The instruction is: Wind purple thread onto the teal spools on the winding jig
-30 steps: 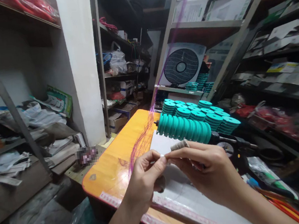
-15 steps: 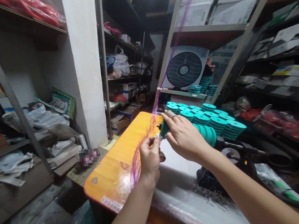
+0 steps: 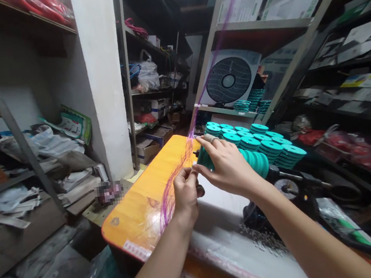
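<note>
My left hand (image 3: 185, 192) is closed in a pinch above the table, beside the strands of purple line; what sits between its fingertips is too small to make out. My right hand (image 3: 226, 163) curves over the end green spool (image 3: 203, 158) on a machine's shaft. Its index finger reaches past the spool's far side, and its thumb meets my left fingertips. A grey band circles one of its fingers. More green spools (image 3: 255, 163) sit on the same shaft beyond my wrist. The purple line (image 3: 172, 183) spreads over the table and rises towards the upper right.
Stacked green spools (image 3: 267, 144) stand at the table's back right. The dark winding machine (image 3: 288, 189) is behind my right forearm, with small metal pieces (image 3: 263, 240) scattered near its base. The orange table (image 3: 129, 209) has a rounded left corner. A box fan (image 3: 228, 79) stands behind.
My right thumb has come down against my left fingertips, hiding the small white thing seen there before. The view has shifted slightly; both hands stay by the end spool.
</note>
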### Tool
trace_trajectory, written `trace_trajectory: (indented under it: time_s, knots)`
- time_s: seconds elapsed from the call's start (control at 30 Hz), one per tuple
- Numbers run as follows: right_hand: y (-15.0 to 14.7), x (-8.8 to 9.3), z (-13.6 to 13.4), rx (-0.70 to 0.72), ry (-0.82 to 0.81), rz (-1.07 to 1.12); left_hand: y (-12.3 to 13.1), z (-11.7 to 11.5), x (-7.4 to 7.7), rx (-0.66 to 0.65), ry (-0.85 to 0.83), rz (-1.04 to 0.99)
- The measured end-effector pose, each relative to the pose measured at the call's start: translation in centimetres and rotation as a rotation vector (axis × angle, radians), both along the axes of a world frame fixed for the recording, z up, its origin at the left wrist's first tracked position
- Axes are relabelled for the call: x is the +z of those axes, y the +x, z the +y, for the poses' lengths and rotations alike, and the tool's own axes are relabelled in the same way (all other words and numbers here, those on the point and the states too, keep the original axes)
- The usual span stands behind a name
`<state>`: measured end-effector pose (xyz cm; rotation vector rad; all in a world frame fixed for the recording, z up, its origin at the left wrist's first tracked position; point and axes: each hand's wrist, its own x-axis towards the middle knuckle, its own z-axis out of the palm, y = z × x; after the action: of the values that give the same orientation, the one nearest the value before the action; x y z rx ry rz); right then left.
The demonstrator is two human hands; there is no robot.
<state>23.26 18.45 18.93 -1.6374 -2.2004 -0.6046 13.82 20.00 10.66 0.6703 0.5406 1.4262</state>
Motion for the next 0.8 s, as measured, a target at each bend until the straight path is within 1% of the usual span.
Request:
trace_trajectory:
  time_s: [0.27, 0.33, 0.37, 0.4, 0.47, 0.53, 0.57, 0.6, 0.67, 0.73, 0.8]
  knots:
    - [-0.5, -0.3, 1.0, -0.063, 0.036, -0.009, 0.0, 0.2, -0.1, -0.039, -0.008, -0.009]
    - [-0.2, 0.0, 1.1, -0.058, 0.008, -0.008, -0.1, 0.0, -0.2, -0.077, 0.008, 0.005]
    - [0.0, 0.3, 1.0, -0.033, -0.027, 0.003, -0.2, -0.3, -0.4, -0.108, 0.021, 0.022]
    - [0.4, 0.7, 0.8, 0.017, -0.079, 0.031, -0.3, -0.6, -0.5, -0.144, 0.033, 0.050]
    - [1.5, 2.0, 0.2, 0.153, -0.175, 0.157, -0.3, -1.4, -0.7, -0.225, 0.057, 0.149]
    - [2.9, 3.3, -0.7, 0.244, -0.176, 0.331, -0.3, -2.3, -0.9, -0.344, 0.092, 0.293]
    - [3.8, 3.8, -1.2, 0.249, -0.138, 0.406, -0.3, -2.8, -1.1, -0.416, 0.110, 0.378]
    - [4.6, 4.1, -1.7, 0.228, -0.092, 0.458, -0.2, -3.2, -1.3, -0.492, 0.136, 0.464]
    - [6.2, 4.2, -2.5, 0.142, -0.053, 0.470, 0.0, -4.0, -1.9, -0.613, 0.199, 0.600]
    - [7.4, 3.4, -2.9, 0.060, -0.087, 0.416, 0.2, -4.7, -2.7, -0.682, 0.244, 0.633]
    - [8.1, 2.0, -3.0, 0.011, -0.125, 0.353, 0.2, -5.6, -3.4, -0.757, 0.251, 0.610]
